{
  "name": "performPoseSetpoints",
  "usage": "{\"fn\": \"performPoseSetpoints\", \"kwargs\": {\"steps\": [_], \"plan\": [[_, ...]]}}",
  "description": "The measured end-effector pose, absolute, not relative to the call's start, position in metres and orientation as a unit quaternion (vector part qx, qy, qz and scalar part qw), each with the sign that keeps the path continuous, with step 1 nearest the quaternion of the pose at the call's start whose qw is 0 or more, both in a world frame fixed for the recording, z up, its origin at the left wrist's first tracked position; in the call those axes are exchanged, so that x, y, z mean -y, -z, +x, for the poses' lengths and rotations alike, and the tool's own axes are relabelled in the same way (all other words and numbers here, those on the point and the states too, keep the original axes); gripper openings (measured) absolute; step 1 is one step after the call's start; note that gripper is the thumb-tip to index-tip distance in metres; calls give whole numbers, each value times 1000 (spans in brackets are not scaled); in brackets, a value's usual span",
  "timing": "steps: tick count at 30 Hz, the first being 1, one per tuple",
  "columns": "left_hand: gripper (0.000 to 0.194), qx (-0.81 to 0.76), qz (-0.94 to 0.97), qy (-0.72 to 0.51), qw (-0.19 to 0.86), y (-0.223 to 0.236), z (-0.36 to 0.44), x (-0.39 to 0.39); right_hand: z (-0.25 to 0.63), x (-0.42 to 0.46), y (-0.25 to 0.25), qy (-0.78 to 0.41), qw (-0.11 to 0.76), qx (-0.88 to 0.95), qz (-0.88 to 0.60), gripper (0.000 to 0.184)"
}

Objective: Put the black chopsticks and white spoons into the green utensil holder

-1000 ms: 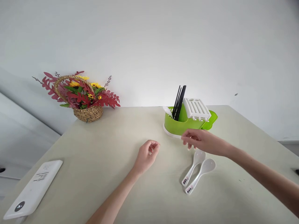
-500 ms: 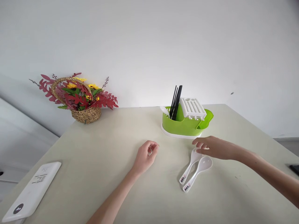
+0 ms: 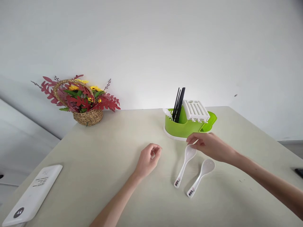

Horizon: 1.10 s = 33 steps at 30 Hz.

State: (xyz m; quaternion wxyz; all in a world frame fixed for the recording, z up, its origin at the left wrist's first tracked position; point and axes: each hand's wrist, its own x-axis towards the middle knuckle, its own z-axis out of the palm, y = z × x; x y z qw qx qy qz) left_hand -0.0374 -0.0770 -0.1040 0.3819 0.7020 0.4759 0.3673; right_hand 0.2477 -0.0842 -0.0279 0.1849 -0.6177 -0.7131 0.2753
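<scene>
Gripping a white spoon (image 3: 190, 152) by its bowl is the right hand (image 3: 209, 145).

Plain room — pale wall (image 3: 146, 47), table (image 3: 113, 142), flower basket (image 3: 88, 117)

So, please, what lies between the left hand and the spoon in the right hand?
Between the left hand and that spoon, the head view shows only a bare stretch of tabletop.

I see a shiny white spoon (image 3: 184, 164) over the pale table (image 3: 113, 138), its round, hollow end away from me, its handle with printed marks pointing toward me.
</scene>
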Motion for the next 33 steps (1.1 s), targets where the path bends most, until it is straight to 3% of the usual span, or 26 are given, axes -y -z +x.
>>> {"fn": "performPoseSetpoints", "kwargs": {"steps": [6, 11, 16, 22, 33], "plan": [[25, -479, 701, -365, 382, 103, -38, 78, 236, 98, -36, -72, 355, 736, -571, 16], [24, -480, 701, -364, 381, 101, -37, 79, 232, 95, -78, 144, 441, 699, -545, 10], [24, -480, 702, -363, 381, 100, -38, 80, 229, 79, -89, 280, 488, 680, -470, 16], [23, -480, 701, -364, 382, 100, -37, 80, 223, 65, -74, 308, 469, 705, -433, 16], [23, -479, 704, -363, 378, 101, -36, 81, 203, 50, -30, 223, 414, 751, -463, 18]]}}
